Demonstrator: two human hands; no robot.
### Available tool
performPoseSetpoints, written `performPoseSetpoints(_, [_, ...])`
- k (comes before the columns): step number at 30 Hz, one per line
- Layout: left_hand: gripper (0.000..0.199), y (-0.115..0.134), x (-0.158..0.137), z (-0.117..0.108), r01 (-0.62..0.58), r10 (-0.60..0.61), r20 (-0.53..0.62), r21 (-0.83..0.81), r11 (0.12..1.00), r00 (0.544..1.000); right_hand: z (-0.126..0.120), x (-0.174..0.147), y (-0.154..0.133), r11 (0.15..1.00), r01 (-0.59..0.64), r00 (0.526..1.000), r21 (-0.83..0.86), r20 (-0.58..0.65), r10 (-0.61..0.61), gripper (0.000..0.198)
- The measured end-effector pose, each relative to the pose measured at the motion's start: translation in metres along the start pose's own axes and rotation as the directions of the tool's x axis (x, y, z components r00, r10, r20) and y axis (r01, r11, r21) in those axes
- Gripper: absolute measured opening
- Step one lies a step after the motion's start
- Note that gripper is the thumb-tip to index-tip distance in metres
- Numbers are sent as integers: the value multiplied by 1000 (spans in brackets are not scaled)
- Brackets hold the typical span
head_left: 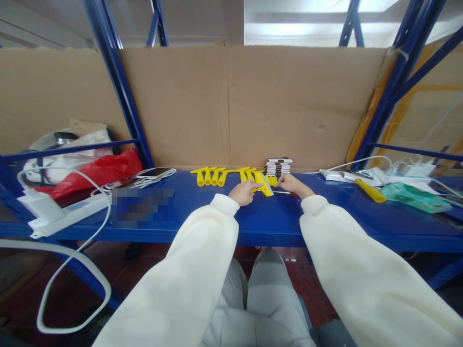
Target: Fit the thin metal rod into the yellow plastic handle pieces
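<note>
Both of my arms in white sleeves reach over a blue shelf (202, 212). My left hand (244, 192) rests on a yellow plastic scraper (263, 184) that lies flat on the shelf, fingers pressed on it. My right hand (291, 184) touches the same scraper's right end, fingers curled; a thin blade-like piece (282, 192) lies beside it. A row of several more yellow scrapers (213, 175) lies just left of my hands. Right behind my hands stands a stack of small white packets (278, 166).
A cardboard sheet (231, 106) backs the shelf. At left lie a phone (155, 172), a red bag (101, 169), a white power strip (68, 212) and a looping cable (72, 270). At right are another yellow handle (370, 191), white chargers (405, 171) and a green packet (412, 196).
</note>
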State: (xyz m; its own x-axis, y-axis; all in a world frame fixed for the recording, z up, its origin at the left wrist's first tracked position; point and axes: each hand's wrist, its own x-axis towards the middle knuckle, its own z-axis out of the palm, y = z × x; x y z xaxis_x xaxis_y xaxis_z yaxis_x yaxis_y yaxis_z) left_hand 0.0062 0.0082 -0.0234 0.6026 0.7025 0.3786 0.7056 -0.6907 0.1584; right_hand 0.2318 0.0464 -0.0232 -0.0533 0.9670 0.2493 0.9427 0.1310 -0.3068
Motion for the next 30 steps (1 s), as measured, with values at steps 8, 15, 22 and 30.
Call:
performPoseSetpoints(8, [53,3,-1,-2,77,-78,-1,49,996,997,-1,-17,-26,818,255,964,516,-70,-256,16])
performPoseSetpoints(15, [51,4,1,-1,88,-86,-26,87,992,996,6,-22,-35,853,307,951,423,-112,-287,14])
performPoseSetpoints(22, [52,6,0,-2,69,-69,-1,147,987,998,7,-18,-37,892,346,936,290,-175,-306,13])
performPoseSetpoints(30, [51,6,-1,-3,64,-67,7,170,983,998,9,-20,-37,910,318,944,267,-173,-280,15])
